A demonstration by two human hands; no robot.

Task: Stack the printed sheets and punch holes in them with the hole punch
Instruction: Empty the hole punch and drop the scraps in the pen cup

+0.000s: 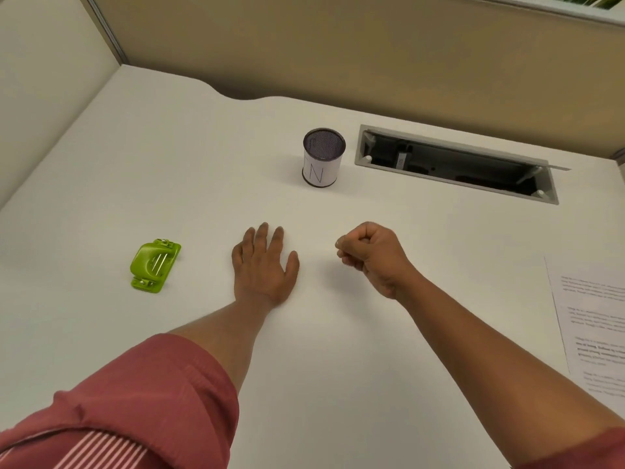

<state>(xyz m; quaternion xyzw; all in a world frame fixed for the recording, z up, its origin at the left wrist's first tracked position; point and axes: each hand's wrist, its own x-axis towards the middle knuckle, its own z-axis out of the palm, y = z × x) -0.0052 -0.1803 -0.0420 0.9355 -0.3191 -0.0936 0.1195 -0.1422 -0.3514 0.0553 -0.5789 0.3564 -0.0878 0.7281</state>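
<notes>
A green hole punch (155, 265) lies on the white desk (203, 164) at the left. Printed sheets (595, 319) lie at the right edge of the view, partly cut off. My left hand (265, 265) rests flat on the desk, palm down, fingers apart, to the right of the punch and not touching it. My right hand (370, 255) is curled into a fist just above the desk, with nothing visible in it, well left of the sheets.
A mesh pen cup (323, 159) with a white paper label stands behind my hands. An open cable tray (456, 164) is set into the desk at the back right. Beige partition walls (338, 45) close off the back and left.
</notes>
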